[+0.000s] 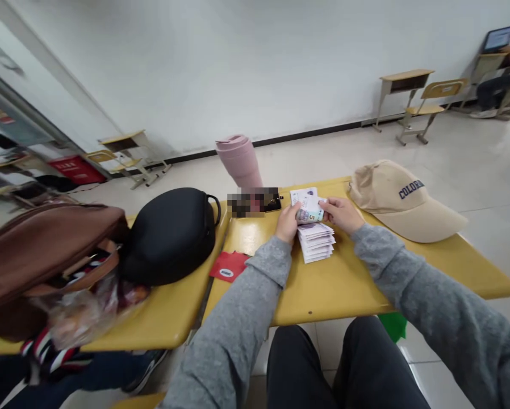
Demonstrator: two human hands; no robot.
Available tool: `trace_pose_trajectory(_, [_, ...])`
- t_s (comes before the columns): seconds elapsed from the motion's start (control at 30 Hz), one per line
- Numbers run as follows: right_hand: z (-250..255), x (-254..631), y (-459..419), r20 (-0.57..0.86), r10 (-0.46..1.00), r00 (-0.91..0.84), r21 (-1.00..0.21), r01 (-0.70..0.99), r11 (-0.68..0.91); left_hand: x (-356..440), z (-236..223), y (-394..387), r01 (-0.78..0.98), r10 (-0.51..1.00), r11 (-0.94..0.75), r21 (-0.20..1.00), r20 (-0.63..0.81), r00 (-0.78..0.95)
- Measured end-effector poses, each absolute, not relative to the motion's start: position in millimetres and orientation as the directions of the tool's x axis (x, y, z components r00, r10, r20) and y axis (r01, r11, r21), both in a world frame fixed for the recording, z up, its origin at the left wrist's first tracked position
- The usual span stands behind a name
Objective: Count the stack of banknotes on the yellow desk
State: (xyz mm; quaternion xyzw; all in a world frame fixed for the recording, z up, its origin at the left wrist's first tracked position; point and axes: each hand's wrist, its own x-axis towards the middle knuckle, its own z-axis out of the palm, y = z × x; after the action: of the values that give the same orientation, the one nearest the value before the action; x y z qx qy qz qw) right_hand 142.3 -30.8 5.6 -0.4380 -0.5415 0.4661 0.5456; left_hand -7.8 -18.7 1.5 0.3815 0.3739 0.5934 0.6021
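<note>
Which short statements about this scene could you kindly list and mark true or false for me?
1. The left hand and right hand both hold notes. True.
2. The beige cap lies left of both hands. False: it lies to their right.
3. The tumbler is pink. True.
4. The case beside the brown bag is white. False: it is black.
5. The red item lies left of the pile of notes. True.

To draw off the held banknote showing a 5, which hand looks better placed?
Likely the right hand: it touches the right edge of the held banknotes, while the left hand grips their left side, steadying them.
</note>
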Motion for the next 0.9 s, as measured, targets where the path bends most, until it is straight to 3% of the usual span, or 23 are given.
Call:
trace_pose_trajectory(0.27, [9.0, 142.5, -35.1, 0.159, 0.987, -0.037, -0.983, -0.094, 0.155, -9.5, -5.0, -14.2, -0.426, 1.000, -0.010, 0.905, 0.009, -0.002])
trace_pose_trajectory(0.9, [14.1, 144.3, -40.1, 0.285, 0.958, -0.020, -0.956, -0.074, 0.283, -8.7, -2.3, -14.4, -0.422, 0.999, -0.006, 0.907, 0.021, 0.030])
